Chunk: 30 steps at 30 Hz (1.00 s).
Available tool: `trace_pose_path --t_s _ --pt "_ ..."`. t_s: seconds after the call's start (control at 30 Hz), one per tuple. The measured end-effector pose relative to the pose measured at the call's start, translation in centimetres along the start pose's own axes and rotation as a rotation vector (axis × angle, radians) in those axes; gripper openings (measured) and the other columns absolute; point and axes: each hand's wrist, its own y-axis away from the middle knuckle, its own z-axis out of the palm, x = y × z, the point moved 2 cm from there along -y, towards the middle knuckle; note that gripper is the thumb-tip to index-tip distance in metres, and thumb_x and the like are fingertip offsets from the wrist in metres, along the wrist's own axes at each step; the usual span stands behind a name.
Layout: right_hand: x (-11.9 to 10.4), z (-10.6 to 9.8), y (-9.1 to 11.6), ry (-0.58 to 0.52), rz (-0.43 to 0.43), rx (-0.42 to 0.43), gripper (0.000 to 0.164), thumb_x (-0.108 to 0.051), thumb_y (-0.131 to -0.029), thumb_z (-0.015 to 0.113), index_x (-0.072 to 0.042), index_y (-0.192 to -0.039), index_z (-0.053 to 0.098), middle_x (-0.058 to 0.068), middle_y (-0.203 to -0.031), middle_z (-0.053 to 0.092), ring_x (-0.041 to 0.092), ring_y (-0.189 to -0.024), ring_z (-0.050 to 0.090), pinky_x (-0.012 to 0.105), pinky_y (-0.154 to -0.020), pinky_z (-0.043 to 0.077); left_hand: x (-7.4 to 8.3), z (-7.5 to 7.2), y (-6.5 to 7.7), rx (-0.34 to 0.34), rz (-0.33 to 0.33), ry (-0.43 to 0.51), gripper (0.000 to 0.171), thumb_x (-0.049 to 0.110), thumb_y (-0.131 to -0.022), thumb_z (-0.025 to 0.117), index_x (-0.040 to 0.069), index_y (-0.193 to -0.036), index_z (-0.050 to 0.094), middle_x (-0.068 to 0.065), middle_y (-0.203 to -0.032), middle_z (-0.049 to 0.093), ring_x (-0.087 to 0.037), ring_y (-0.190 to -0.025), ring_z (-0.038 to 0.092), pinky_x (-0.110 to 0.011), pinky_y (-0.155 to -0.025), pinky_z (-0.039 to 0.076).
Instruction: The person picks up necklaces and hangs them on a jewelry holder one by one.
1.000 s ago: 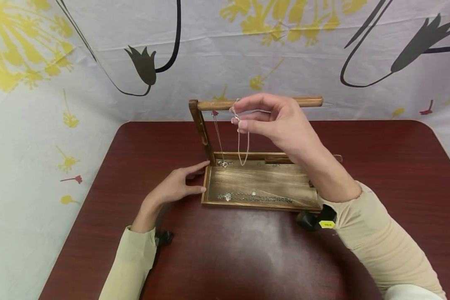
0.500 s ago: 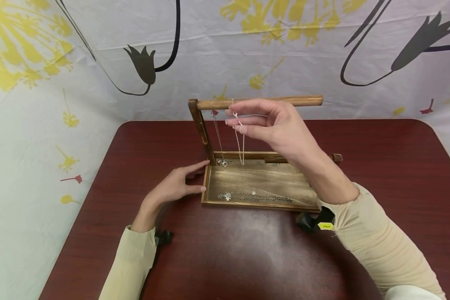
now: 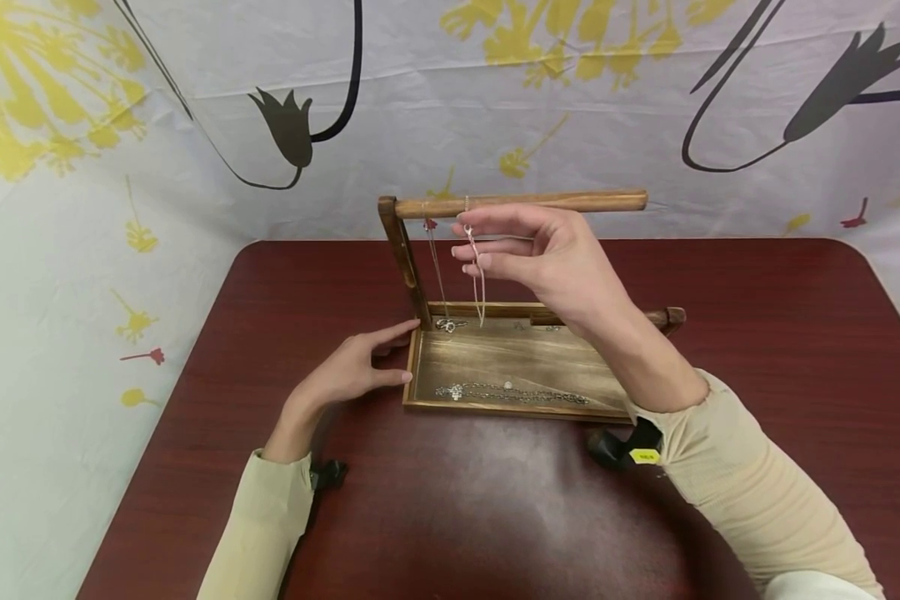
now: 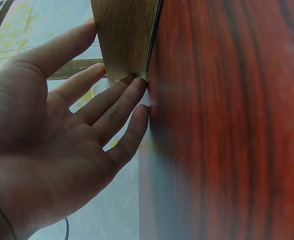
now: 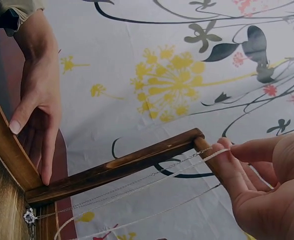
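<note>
My right hand (image 3: 555, 254) pinches a thin silver chain necklace (image 3: 482, 304) between thumb and fingers, close to the wooden bar (image 3: 570, 201) of a jewellery stand. The chain passes over the bar and its loop dangles below the fingers. In the right wrist view, the right hand (image 5: 269, 182) is right beside the bar's end of the upright. My left hand (image 3: 348, 371) rests against the left wall of the stand's wooden tray (image 3: 517, 354), fingers straight, thumb nearer the front; the left wrist view shows the fingertips (image 4: 139, 87) at the tray's corner.
A pendant necklace (image 3: 450, 327) hangs from the bar's left part, its pendant down at the tray. Another chain necklace (image 3: 510, 394) lies along the tray's front. A short lower peg (image 3: 671, 317) juts out at right. Behind the dark red table (image 3: 450, 500) hangs a patterned cloth (image 3: 420, 100).
My right hand has moved slightly down and left, below the bar. A bit of the chain now shows over the bar above the fingers. The left hand stays put.
</note>
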Motion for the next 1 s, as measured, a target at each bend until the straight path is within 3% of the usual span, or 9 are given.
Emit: trace_pose_path --t_s 0.23,0.43,0.7,1.0 --pt "0.21 -0.13 -0.11 0.016 -0.040 0.043 0.025 0.008 -0.086 0.072 0.006 -0.110 0.073 0.018 -0.110 0.072 0.026 -0.099 0.072 0.037 -0.088 0.056 -0.01 0.05 0.06 -0.002 -0.001 0.001 0.076 0.023 -0.088 0.078 0.026 -0.154 0.040 -0.006 -0.143 0.055 -0.023 -0.131 0.052 -0.046 -0.108 0.041" --pt "0.31 -0.07 0.03 -0.055 -0.006 0.058 0.026 0.010 -0.087 0.070 0.007 -0.112 0.072 0.019 -0.114 0.070 0.029 -0.099 0.071 0.041 -0.086 0.056 -0.06 0.09 0.03 -0.005 -0.004 0.011 0.076 0.023 -0.088 0.078 0.026 -0.154 0.040 -0.006 -0.143 0.055 -0.024 -0.131 0.052 -0.047 -0.108 0.041" --pt "0.30 0.01 0.15 0.018 -0.031 0.058 0.024 0.007 -0.085 0.073 0.004 -0.109 0.074 0.017 -0.108 0.073 0.031 -0.100 0.071 0.040 -0.087 0.056 0.04 0.04 0.00 -0.004 -0.015 0.017 0.075 0.023 -0.088 0.078 0.027 -0.153 0.040 -0.006 -0.143 0.054 -0.024 -0.131 0.051 -0.047 -0.108 0.040" --pt "0.35 -0.02 0.19 -0.040 0.003 0.029 0.026 0.011 -0.086 0.070 0.007 -0.112 0.072 0.017 -0.111 0.072 0.028 -0.100 0.071 0.041 -0.087 0.056 0.04 0.04 0.09 -0.006 -0.012 0.014 0.075 0.023 -0.089 0.078 0.027 -0.153 0.040 -0.007 -0.144 0.053 -0.024 -0.132 0.051 -0.047 -0.108 0.041"
